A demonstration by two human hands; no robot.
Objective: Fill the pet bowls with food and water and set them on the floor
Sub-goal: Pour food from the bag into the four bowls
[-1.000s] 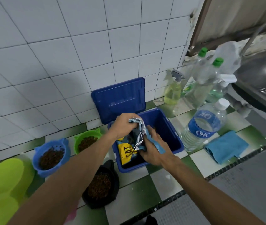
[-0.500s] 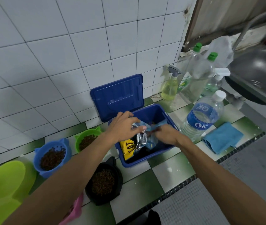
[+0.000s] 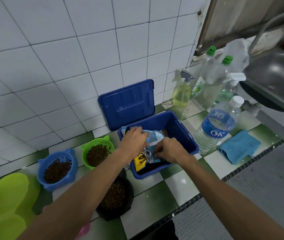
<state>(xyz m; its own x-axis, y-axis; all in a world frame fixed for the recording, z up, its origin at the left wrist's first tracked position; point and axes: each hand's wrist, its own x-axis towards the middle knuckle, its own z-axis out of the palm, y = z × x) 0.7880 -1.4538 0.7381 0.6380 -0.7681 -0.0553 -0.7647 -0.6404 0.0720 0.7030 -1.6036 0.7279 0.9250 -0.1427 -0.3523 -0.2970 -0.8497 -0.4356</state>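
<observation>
Brown kibble is seen in the black bowl [image 3: 115, 196], set nearest on the tiled ledge [image 3: 155, 193] and partly hidden by the left forearm. To its left, lime-green bowls [image 3: 7, 193] are stacked or nested without food; at least two are counted, though blur prevents certainty. They are judged to be reserved for water. Farther back, a blue bowl [image 3: 58, 168] and a green bowl [image 3: 97, 152] are each loaded with kibble, so three filled bowls are counted, all on the ledge and none yet on the floor.

Inside the blue bin [image 3: 186, 135], one food bag [image 3: 153, 135] is grasped at its crumpled top by the left hand [image 3: 134, 141] and pinched lower by the right hand [image 3: 170, 149]. The bag is apparently being folded shut for storage.

Just right of the bin, one capped water bottle [image 3: 219, 122] is stood within reach, beside one folded cloth [image 3: 238, 146], likely kept for spills. The bin's lid [image 3: 127, 103] is propped open against the wall [image 3: 68, 49]. Two green-capped bottles [image 3: 208, 78] and two spray bottles [image 3: 182, 94] are grouped farthest back.
</observation>
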